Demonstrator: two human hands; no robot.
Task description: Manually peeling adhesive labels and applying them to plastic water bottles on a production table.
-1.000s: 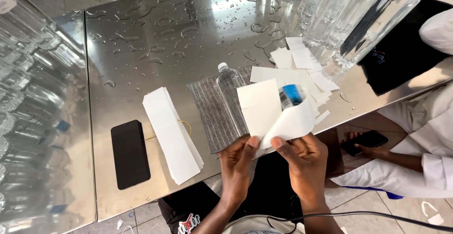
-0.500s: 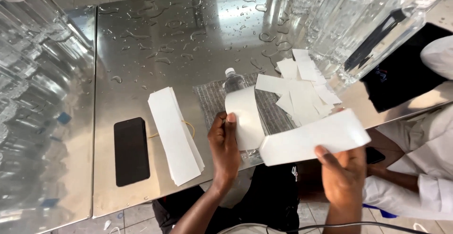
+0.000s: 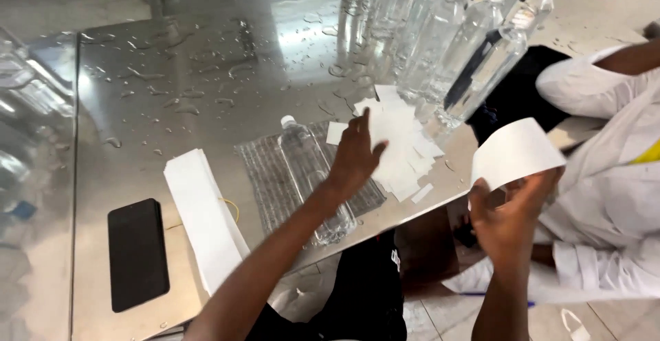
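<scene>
Head view, looking down: the left hand (image 3: 357, 154) is stretched out over the wet steel table (image 3: 206, 59), fingers spread and loose, gripping nothing. Its fingertips hover over, or maybe brush, the pile of white slips (image 3: 402, 141) just beyond them; contact is hard to call from this angle. Under the wrist and forearm lies a clear bottle (image 3: 311, 176) with a white cap, on its side on a grey mat (image 3: 265, 176), cap pointing away from the person.

Off to the right, past the table edge, the right hand (image 3: 512, 207) is closed on a curled white strip (image 3: 515, 152), pinching its lower end so the strip arcs up and away above the fingers.

Left of the left arm sits a stack of long white strips (image 3: 203, 217), a rubber band (image 3: 232, 210) peeking out beside it. Further left, a black phone (image 3: 137, 253) lies flat near the table's near edge. Beyond the left hand's fingertips a cluster of clear bottles (image 3: 440, 31) stands upright, water drops all around. To the right of the right hand, a person in white sleeves (image 3: 605, 196) is close by.
</scene>
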